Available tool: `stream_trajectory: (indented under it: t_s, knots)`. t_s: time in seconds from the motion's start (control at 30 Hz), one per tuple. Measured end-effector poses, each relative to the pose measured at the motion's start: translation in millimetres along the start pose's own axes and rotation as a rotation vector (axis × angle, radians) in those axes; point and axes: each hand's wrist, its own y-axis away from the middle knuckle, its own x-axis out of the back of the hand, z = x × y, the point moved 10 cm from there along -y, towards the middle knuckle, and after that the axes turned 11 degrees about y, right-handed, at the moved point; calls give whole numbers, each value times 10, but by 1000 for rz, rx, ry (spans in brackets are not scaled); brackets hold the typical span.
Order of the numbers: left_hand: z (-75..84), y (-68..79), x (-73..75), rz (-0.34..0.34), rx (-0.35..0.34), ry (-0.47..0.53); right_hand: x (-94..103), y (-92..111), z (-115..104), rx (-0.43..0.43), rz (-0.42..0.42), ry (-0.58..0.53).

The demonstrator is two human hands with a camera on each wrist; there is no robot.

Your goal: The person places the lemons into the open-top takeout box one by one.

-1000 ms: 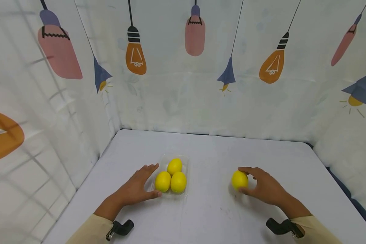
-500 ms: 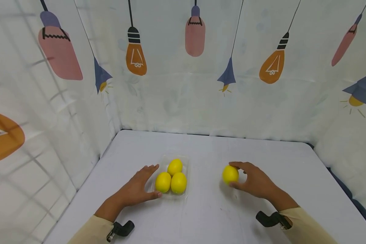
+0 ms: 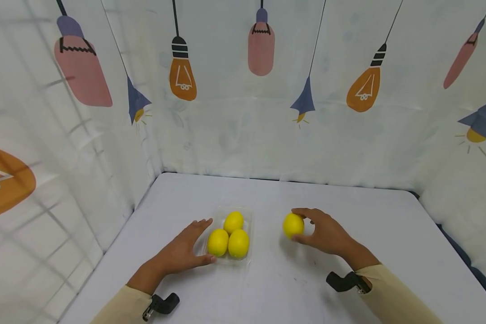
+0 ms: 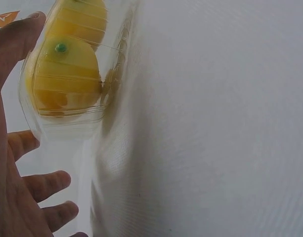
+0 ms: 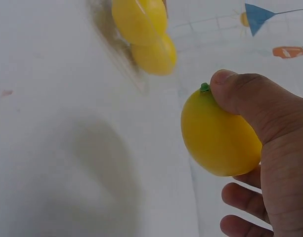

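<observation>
My right hand [image 3: 328, 231] pinches a yellow lemon [image 3: 293, 225] between thumb and fingers and holds it above the table, right of the tray. In the right wrist view the lemon [image 5: 218, 133] shows a small green stem tip beside the thumb. Three more lemons [image 3: 239, 244] lie in a clear plastic tray [image 3: 246, 261]. My left hand [image 3: 180, 249] stands at the tray's left side, thumb and fingers spread. In the left wrist view, the thumb and one fingertip of the left hand [image 4: 22, 163] meet the tray wall; the other fingers extend loosely.
A white-covered table [image 3: 275, 288] bears the tray. Pale curtains [image 3: 243, 135] printed with lamps and bulbs surround its back and sides. Each wrist carries a black camera mount, the left mount [image 3: 164, 303] and the right mount [image 3: 342, 282].
The right hand has carried its lemon left and slightly away from me, closer to the tray. My left hand and the lemons in the tray have stayed in place.
</observation>
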Motion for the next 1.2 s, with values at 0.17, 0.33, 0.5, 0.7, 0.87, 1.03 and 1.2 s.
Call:
stream_trajectory:
  t_s: [0.17, 0.33, 0.5, 0.7, 0.87, 1.03, 1.2]
  knots:
    - [30, 6, 9, 8, -17, -16, -20, -76, -84, 17, -1, -21]
    - [59, 8, 27, 22, -39, -26, -49, -149, -149, 11, -15, -27]
    - [52, 2, 32, 32, -52, -35, -96, -227, -210, 26, -17, -33]
    - [32, -2, 17, 25, -41, -28, -154, -317, -292, 49, -24, -45]
    - [24, 0, 6, 20, -28, -30, -197, -369, -332, 44, -31, -41]
    - [23, -2, 4, 22, -33, -30, -229, -416, -365, 44, -39, -48]
    - [15, -5, -2, 22, -33, -26, -256, -472, -432, 50, -50, -52]
